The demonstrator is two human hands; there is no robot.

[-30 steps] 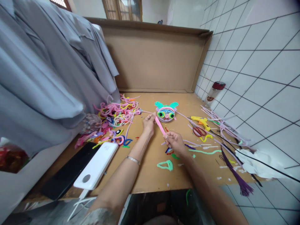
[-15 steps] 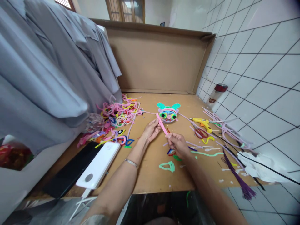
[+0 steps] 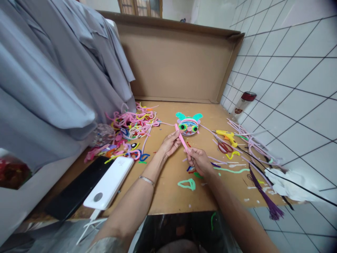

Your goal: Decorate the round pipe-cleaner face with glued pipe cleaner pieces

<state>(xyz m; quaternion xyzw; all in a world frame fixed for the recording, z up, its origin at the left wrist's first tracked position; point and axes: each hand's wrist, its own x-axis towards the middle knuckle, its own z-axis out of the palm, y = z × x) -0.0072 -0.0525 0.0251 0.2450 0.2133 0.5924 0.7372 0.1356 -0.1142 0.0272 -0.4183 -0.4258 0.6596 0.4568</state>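
Note:
A pink pipe cleaner strip (image 3: 182, 141) slants between my two hands above the table. My left hand (image 3: 171, 142) pinches it near its upper end. Closed on its lower end is my right hand (image 3: 198, 160). Just beyond stands a small animal-face figure (image 3: 189, 125) with green ears, yellow-green ringed black eyes and a pink nose. Lilac strands run out from both its sides. On the table nearer me lies a light green bent loop (image 3: 187, 184), and small red, blue and green scraps are partly hidden by my right hand.
A tangled heap of colourful pipe cleaners (image 3: 134, 126) lies left, behind a white power bank (image 3: 109, 184) and a black phone-like slab (image 3: 76, 189). To the right are a yellow glue gun (image 3: 226, 136), red-handled scissors (image 3: 224, 147), a purple tassel (image 3: 265, 196) and a glass jar (image 3: 242, 106).
The whole view has shifted slightly. Both hands keep their hold on the pink strip, with hardly any movement between them.

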